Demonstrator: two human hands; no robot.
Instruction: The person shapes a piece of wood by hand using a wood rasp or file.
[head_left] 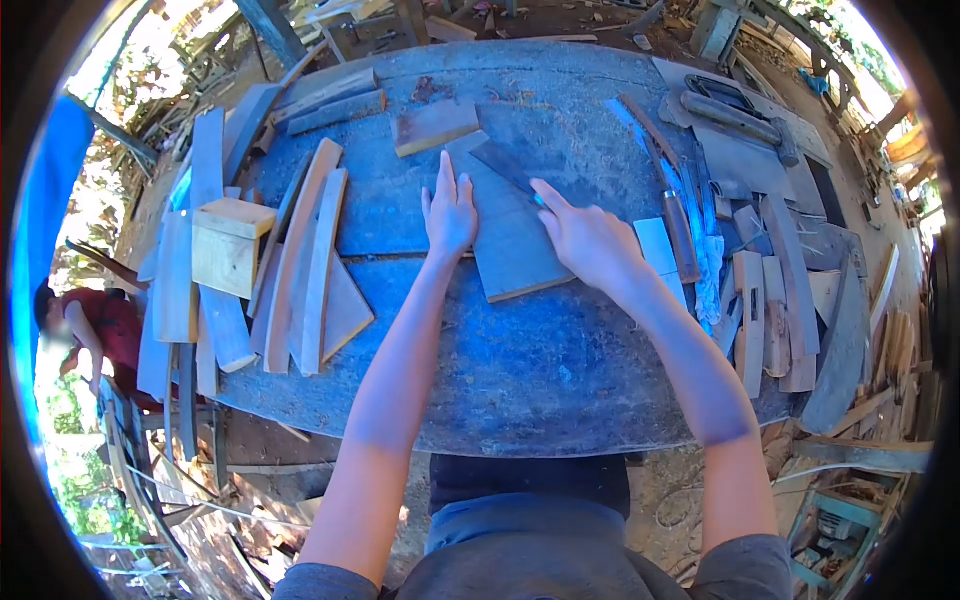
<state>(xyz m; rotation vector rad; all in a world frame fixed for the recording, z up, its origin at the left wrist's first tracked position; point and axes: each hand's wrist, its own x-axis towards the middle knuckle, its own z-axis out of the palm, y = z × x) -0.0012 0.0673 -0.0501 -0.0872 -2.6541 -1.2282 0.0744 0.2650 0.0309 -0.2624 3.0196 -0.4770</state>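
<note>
A flat wooden board (520,240) lies on the blue worktable (500,370) in front of me. My left hand (451,218) rests along the board's left edge, fingers stretched out towards its far end. On the right, my right hand (592,238) is closed around a hand tool with a dark, flat blade (502,165). The blade slants over the upper part of the board, and a bit of turquoise shows by my fingers. My grip hides most of the handle, so I cannot tell the tool's exact kind. Just beyond the board sits a thick wood block (436,127).
Long wood strips (305,255) and a pale block (228,262) crowd the table's left side. To the right lie a wooden-handled tool (680,235), a clamp (720,92) and more cut pieces (775,300). A person in red (105,330) is beyond the left edge.
</note>
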